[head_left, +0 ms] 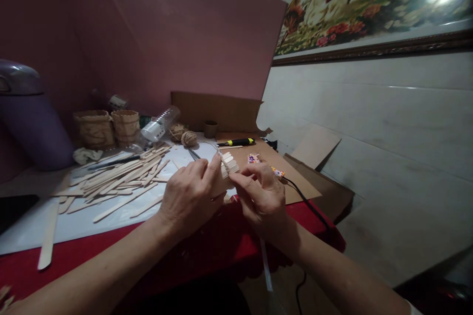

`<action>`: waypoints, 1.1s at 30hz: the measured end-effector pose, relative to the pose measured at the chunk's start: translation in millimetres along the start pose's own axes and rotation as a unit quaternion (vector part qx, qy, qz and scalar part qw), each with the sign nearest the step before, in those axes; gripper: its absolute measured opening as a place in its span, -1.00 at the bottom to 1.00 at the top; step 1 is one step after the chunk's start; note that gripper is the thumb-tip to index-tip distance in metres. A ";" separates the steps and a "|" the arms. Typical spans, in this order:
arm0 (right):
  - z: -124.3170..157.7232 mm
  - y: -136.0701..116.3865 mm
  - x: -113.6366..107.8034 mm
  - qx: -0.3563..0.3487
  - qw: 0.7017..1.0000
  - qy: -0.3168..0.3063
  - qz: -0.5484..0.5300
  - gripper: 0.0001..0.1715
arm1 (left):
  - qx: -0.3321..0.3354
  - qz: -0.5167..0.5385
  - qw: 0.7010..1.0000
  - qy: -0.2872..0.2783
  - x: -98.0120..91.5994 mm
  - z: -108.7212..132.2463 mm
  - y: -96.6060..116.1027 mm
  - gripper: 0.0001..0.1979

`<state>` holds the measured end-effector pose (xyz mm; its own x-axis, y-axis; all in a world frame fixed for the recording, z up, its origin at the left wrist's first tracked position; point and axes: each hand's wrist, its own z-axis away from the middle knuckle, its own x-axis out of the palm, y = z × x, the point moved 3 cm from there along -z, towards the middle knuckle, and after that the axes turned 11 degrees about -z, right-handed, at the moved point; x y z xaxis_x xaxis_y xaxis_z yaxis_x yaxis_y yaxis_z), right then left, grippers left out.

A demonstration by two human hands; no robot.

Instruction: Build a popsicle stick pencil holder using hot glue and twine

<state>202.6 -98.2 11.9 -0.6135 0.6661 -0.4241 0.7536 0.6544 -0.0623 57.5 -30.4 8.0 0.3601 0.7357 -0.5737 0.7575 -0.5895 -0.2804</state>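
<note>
The left hand (192,192) is curled around a little stick piece (229,163). The right hand (260,197) pinches its edge with thumb and finger. The piece is held between both hands, over the red bench (221,246). A pile of flat sticks (118,177) lies at nine o'clock from the hands. A ball of string (189,139) and a yellow knife (236,142) lie at twelve o'clock.

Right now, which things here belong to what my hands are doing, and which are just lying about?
In hand: small panel of pale wooden sticks, held by left hand and right hand; pile of loose flat wooden sticks beside it.
Lying about: yellow-and-black utility knife; ball of brown twine; clear plastic bottle; two woven baskets.
</note>
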 end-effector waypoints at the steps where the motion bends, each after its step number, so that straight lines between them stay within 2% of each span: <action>1: -0.5 -0.3 -0.4 -0.005 1.000 -0.006 0.005 -0.72 | 0.004 -0.007 1.000 0.003 0.3 0.1 0.0 -0.40; 4: -1.2 0.4 -1.7 -0.005 1.000 -0.010 -0.009 -0.71 | 0.013 -0.018 1.000 0.009 0.9 0.4 0.7 -0.42; 8: -1.8 1.6 -4.1 0.029 0.995 0.043 -0.090 -0.73 | 0.010 -0.017 0.999 0.042 -1.4 1.0 3.7 -0.42; 12: -4.2 -0.8 -3.8 0.079 0.988 0.077 -0.112 -0.84 | 0.015 -0.012 0.998 0.061 -3.7 1.3 7.0 -0.41; 18: -8.9 -3.5 -1.9 0.112 0.985 0.062 -0.112 -0.86 | 0.016 0.001 0.998 0.064 -2.7 2.3 7.1 -0.42; 23: -13.9 -1.9 -2.9 0.154 0.982 0.021 -0.105 -0.88 | 0.026 -0.010 0.997 0.065 -1.5 3.0 7.1 -0.42; 26: -18.9 4.7 -5.7 0.231 0.961 0.008 -0.151 -0.89 | 0.033 -0.017 0.997 0.065 -1.4 2.9 6.8 -0.42; 30: -27.5 20.1 -8.2 0.364 0.901 -0.021 -0.236 -0.79 | 0.049 -0.017 0.996 0.072 -1.6 3.3 5.7 -0.40; 33: -34.7 28.3 -5.4 0.405 0.863 -0.065 -0.295 -0.71 | 0.057 -0.004 0.996 0.076 -2.0 4.1 6.3 -0.42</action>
<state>219.1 -70.8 43.8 -0.9551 0.2222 -0.1961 0.2682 0.3665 -0.8909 59.2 -37.0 4.2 0.4381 0.7776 -0.4511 0.6976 -0.6105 -0.3750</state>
